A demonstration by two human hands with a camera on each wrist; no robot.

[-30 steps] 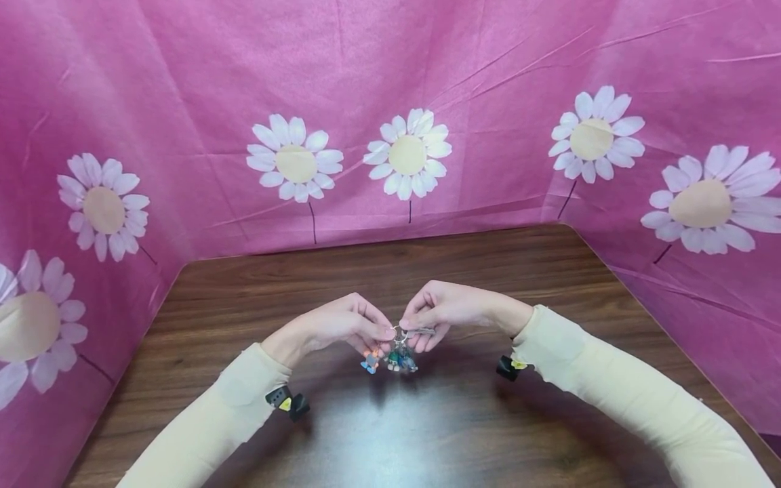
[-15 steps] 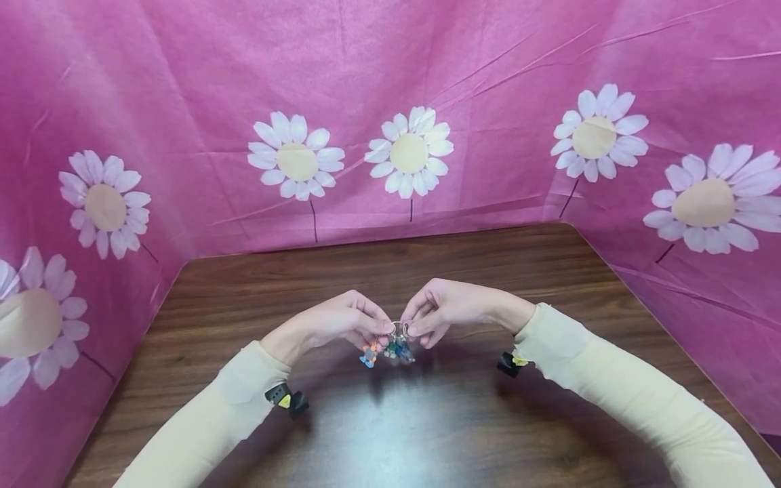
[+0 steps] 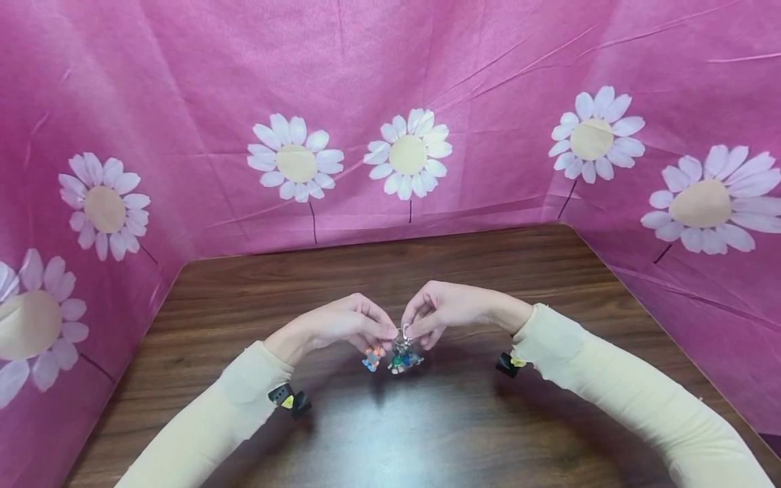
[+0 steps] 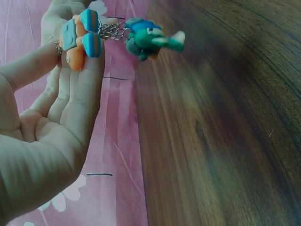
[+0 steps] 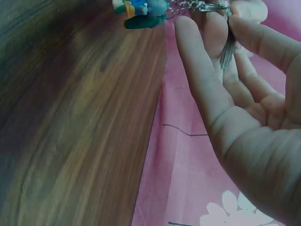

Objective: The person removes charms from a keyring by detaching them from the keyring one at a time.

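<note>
Over the middle of the table, both hands pinch a metal key ring [image 3: 405,331] between thumb and fingers. My left hand [image 3: 346,320] has it from the left, with an orange and blue toy charm [image 4: 71,38] hanging at its fingers on a small chain. From the other side my right hand [image 3: 445,308] grips it, and flat metal keys [image 5: 228,52] lie against its fingers in the right wrist view. Between the hands a cluster dangles on short chains: a green charm [image 4: 148,41] and a blue-grey charm [image 5: 157,7]. Fingers hide part of the ring.
The brown wooden table [image 3: 390,434] lies below the hands. Pink cloth [image 3: 342,61] printed with white daisies stands round its back and sides. Black straps with small cameras [image 3: 300,403] sit on both wrists, by the cream sleeves [image 3: 207,413].
The left fingers have dipped slightly, and the charm cluster hangs a little lower and further right. The keys seen beside the right fingers a second ago are hidden in the head view now.
</note>
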